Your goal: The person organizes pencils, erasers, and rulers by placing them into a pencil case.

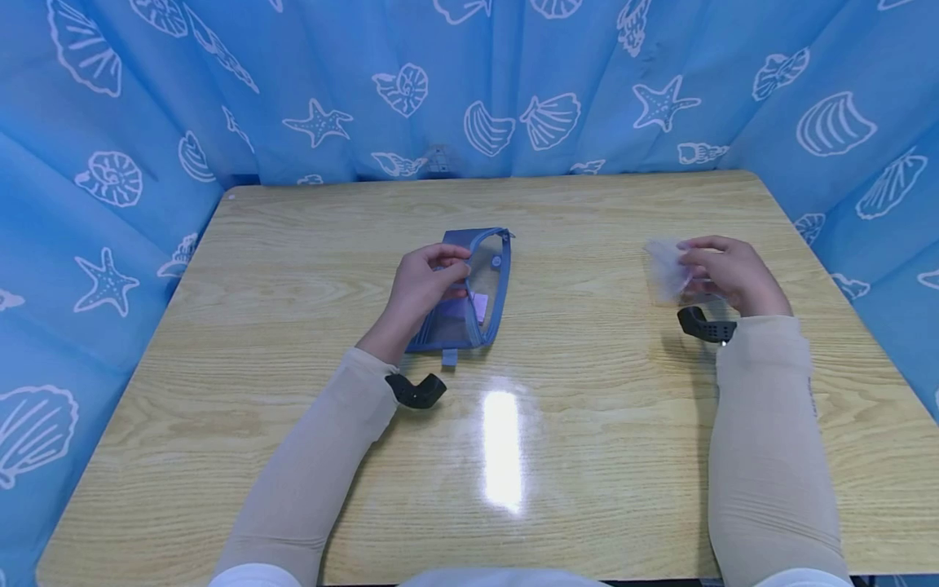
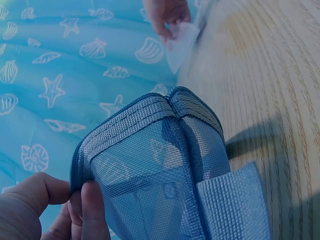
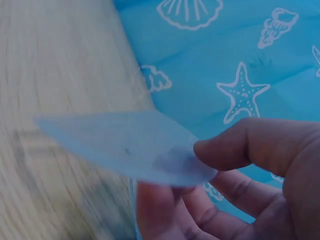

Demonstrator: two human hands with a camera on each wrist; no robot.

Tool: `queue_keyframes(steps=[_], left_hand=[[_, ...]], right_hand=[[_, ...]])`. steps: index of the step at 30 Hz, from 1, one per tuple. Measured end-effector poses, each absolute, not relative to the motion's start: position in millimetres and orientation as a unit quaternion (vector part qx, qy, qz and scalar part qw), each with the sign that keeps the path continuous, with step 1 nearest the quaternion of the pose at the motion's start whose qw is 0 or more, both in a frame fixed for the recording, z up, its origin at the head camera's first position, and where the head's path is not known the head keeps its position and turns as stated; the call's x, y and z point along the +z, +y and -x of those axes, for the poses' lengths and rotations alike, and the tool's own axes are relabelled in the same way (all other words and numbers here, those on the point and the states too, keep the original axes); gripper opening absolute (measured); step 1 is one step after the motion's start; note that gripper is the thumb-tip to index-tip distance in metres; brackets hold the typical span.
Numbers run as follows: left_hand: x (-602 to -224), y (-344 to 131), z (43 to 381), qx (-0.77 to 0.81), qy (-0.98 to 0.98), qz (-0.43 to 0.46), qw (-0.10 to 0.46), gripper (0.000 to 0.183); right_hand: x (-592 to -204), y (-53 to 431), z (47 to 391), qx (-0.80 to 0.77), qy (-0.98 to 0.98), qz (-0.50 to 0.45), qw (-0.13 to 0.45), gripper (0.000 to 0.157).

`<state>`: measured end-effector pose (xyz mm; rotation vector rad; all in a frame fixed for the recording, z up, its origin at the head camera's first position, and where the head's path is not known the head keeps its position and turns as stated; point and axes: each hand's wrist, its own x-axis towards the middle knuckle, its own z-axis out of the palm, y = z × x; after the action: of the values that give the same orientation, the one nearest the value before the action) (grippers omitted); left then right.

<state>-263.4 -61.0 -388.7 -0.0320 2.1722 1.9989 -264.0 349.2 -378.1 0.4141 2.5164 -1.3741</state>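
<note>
A blue mesh zip pouch [image 1: 506,285] lies on the table with its zipped side gaping. My left hand [image 1: 425,285] pinches its edge between thumb and fingers. In the left wrist view the pouch [image 2: 135,175] shows see-through mesh, woven trim and a fabric tab [image 2: 235,205]. A small pinkish-purple item [image 1: 480,306] shows inside it; its kind cannot be told. Off to the right, my right hand [image 1: 722,269] holds a thin, translucent whitish sheet [image 3: 120,142] by one edge, thumb on top and fingers beneath. The sheet appears slightly bent and is blurred in the head view.
The wood-grain table [image 1: 587,424] stretches under both arms, with a bright light reflection near its front. A blue curtain with white shells and starfish [image 1: 513,90] hangs along the back and sides. Black wrist mounts [image 1: 416,391] sit at both wrists.
</note>
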Motion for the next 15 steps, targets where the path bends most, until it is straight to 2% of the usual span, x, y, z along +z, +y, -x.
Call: queue_keyframes(steps=[4, 11, 15], left_hand=[[-389.3, -61.4, 263.7, 0.673, 0.734, 0.010, 0.093, 0.029], [-389.0, -62.0, 263.9, 0.673, 0.734, 0.010, 0.093, 0.029], [-388.1, -61.9, 264.1, 0.673, 0.734, 0.011, 0.094, 0.029]], right_hand=[[-377.1, 349.7, 266.9, -0.538, 0.818, -0.126, 0.160, 0.055], [-377.6, 346.7, 269.5, -0.684, 0.694, -0.115, 0.193, 0.021], [-378.4, 342.0, 270.3, -0.720, 0.655, -0.102, 0.206, 0.017]])
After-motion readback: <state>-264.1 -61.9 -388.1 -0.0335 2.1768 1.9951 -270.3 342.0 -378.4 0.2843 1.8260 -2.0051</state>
